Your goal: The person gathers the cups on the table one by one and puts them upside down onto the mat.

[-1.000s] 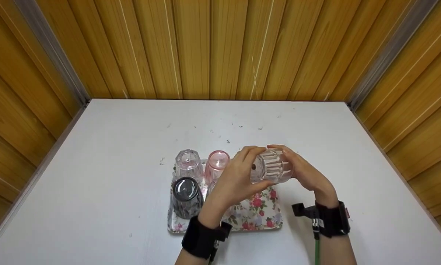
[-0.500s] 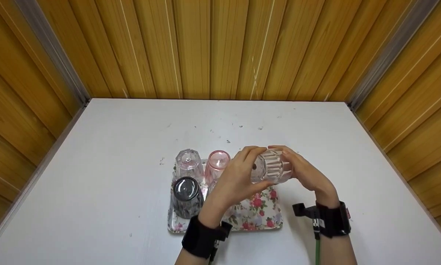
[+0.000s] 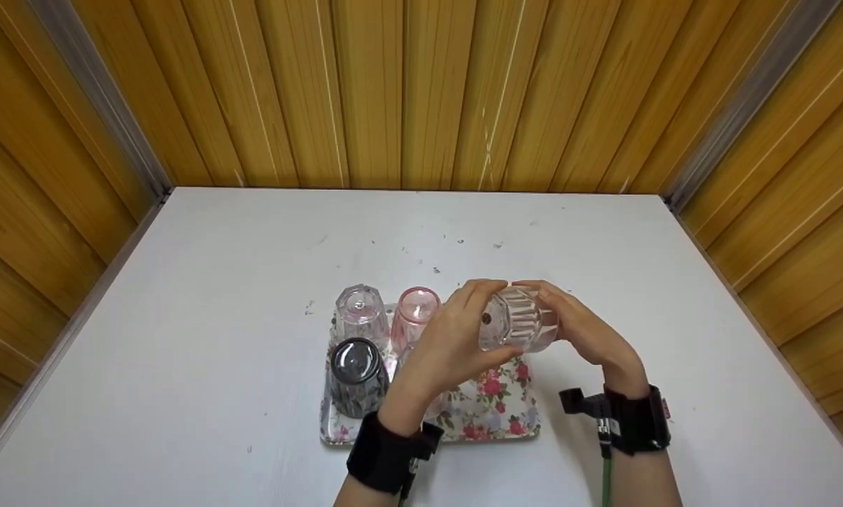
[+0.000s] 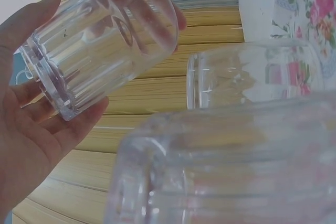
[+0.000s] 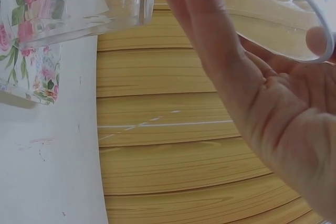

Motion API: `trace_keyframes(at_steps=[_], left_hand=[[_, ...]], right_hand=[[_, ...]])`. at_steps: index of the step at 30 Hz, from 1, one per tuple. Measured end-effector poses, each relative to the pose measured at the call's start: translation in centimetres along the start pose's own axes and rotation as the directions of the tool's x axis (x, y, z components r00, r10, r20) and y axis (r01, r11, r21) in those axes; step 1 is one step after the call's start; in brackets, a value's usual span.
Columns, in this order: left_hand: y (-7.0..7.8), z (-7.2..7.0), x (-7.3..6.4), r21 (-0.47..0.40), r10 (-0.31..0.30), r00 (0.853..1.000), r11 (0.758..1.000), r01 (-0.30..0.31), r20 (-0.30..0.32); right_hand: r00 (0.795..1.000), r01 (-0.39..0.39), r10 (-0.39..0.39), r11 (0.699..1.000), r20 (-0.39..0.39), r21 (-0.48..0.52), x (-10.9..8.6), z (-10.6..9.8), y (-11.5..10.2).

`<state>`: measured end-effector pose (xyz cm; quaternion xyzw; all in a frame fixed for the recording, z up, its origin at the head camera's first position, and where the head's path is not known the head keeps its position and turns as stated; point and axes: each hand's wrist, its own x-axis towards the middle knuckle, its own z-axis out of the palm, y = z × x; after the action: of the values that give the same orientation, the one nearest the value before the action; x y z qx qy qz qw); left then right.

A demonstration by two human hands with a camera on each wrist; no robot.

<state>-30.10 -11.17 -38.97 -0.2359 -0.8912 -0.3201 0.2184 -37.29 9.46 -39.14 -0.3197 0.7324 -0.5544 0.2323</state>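
Note:
Both hands hold a clear ribbed drinking glass (image 3: pixel 523 320) on its side above the floral tray (image 3: pixel 488 408). Its base points left and its mouth right. The left hand (image 3: pixel 446 338) grips the base end, thumb below and fingers over the top; in the left wrist view that hand (image 4: pixel 26 140) wraps round the thick base. At the mouth end, the right hand (image 3: pixel 590 324) curls its fingers round the rim. The right wrist view shows the right hand (image 5: pixel 278 93) with the rim against its fingers. The left hand and forearm hide part of the tray.
Upside down on the tray stand a clear glass (image 3: pixel 360 313), a pink glass (image 3: pixel 417 313) and a dark grey glass (image 3: pixel 358 380). Another clear glass (image 3: pixel 435 407) is mostly hidden behind the left forearm. A white table (image 3: pixel 217 317) lies beneath, with wood-patterned walls (image 3: pixel 428 98) around it.
The held glass has turned very slightly between the two hands. The hands and the glasses on the tray stay almost where they were.

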Motion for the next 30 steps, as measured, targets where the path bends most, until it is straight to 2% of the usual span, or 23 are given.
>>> trace_keyframes(at_steps=[16,25,30], left_hand=[[-0.08,-0.12,0.06,0.002,0.037,0.999,0.999,-0.037,-0.025],[0.01,-0.27,-0.01,-0.008,0.004,1.000,1.000,-0.004,-0.014],[0.01,-0.30,-0.05,0.001,0.006,1.000,1.000,-0.006,-0.011]], right_hand=[[1.000,-0.008,0.007,1.000,-0.015,-0.027,-0.03,0.03,-0.13],[1.000,-0.011,0.010,0.999,-0.023,-0.037,0.13,0.17,-0.09],[0.999,-0.028,0.027,0.999,-0.029,-0.034,0.15,0.22,-0.10]])
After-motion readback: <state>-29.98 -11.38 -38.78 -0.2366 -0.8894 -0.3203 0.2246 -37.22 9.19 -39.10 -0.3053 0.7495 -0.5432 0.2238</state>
